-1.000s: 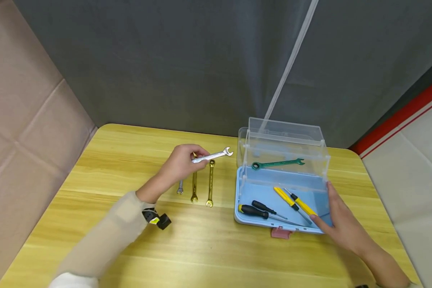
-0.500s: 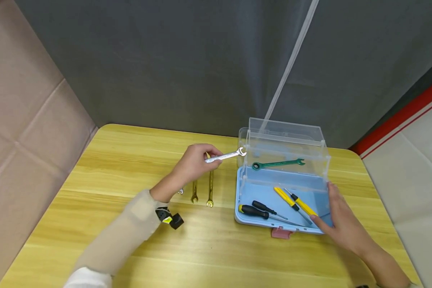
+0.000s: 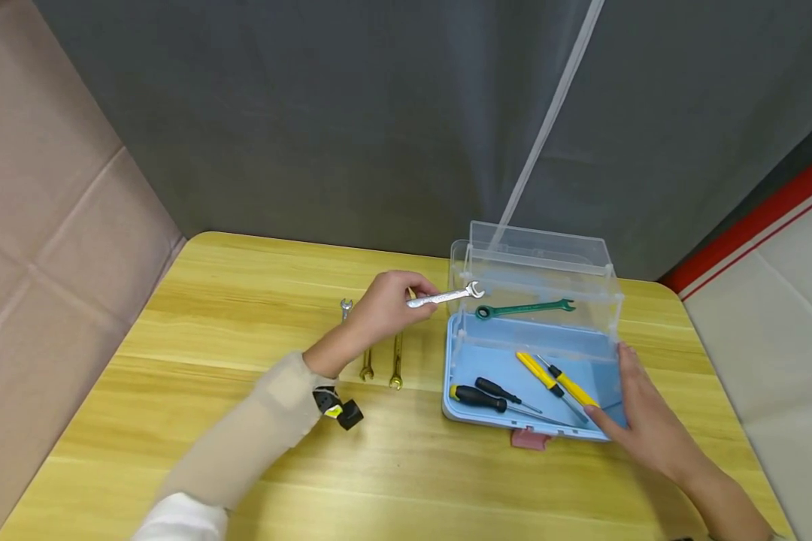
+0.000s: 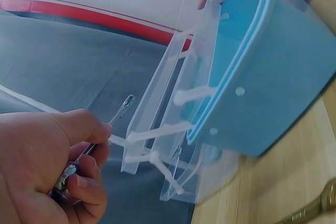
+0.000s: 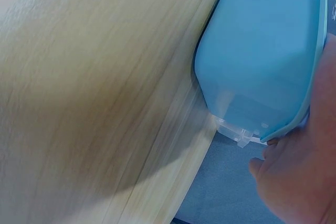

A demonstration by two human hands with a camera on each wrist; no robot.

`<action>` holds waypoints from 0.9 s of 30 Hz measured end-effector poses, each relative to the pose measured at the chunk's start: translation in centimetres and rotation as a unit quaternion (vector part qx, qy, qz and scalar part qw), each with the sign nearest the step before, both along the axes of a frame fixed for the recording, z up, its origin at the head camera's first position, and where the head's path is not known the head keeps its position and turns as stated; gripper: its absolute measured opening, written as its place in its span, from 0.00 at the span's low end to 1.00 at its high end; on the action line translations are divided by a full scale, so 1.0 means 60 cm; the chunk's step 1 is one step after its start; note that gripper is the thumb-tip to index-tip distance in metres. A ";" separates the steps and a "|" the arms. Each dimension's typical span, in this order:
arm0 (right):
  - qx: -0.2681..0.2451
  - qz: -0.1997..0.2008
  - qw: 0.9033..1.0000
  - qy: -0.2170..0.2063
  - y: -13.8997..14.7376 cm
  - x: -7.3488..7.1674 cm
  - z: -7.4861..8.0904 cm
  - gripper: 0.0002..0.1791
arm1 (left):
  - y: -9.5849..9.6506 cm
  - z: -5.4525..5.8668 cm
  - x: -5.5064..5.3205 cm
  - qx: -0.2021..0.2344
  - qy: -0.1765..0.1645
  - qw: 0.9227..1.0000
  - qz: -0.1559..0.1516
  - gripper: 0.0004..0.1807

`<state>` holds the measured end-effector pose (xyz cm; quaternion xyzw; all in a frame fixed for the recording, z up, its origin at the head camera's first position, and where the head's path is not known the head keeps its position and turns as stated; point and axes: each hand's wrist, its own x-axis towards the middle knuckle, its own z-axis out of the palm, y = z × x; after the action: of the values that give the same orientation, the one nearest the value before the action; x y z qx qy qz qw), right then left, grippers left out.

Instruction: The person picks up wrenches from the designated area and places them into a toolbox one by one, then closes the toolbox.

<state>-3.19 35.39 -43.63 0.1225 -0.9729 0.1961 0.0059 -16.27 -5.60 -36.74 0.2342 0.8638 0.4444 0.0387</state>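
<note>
In the head view my left hand (image 3: 387,306) pinches a silver wrench (image 3: 443,297), its open end pointing right toward the clear tray (image 3: 582,334) of a blue toolbox (image 3: 463,412). The left wrist view shows the wrench shaft (image 4: 122,109) between thumb and curled fingers, close beside the tray edges. My right hand (image 3: 652,421) grips the toolbox's right rim, thumb near the front corner. A green ratchet wrench (image 3: 528,309) lies in the clear tray. Down in the blue base are yellow screwdrivers (image 3: 536,370) and black-handled screwdrivers (image 3: 479,397).
Two gold wrenches (image 3: 396,368) and another silver wrench (image 3: 346,306) lie on the wooden table (image 3: 352,481), partly hidden by my left hand and forearm. A pink latch (image 3: 529,439) hangs on the toolbox front. A dark curtain (image 3: 325,135) stands behind the table.
My left hand has moved right with the silver wrench, from above the gold wrenches to the clear tray's left edge. The right hand stays on the toolbox rim.
</note>
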 end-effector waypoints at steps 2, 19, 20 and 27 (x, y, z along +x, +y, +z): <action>-0.001 0.002 1.000 0.001 0.000 0.000 0.000 0.61 | 0.009 0.001 0.001 0.002 -0.008 1.000 -0.004 0.07; -0.005 -0.017 1.000 -0.019 -0.002 0.001 0.001 0.62 | 0.053 0.006 0.006 0.007 -0.018 0.999 -0.026 0.06; -0.004 -0.019 1.000 -0.021 -0.002 0.001 0.002 0.62 | 0.054 0.006 0.006 0.006 -0.018 0.999 -0.026 0.06; 0.000 -0.020 0.999 -0.025 0.000 0.000 0.005 0.62 | 0.073 0.008 0.006 -0.002 -0.014 0.999 -0.036 0.07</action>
<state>-3.17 35.41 -43.36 0.0985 -0.9749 0.1994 -0.0147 -15.90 -1.24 -36.29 0.2590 0.8550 0.4444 0.0670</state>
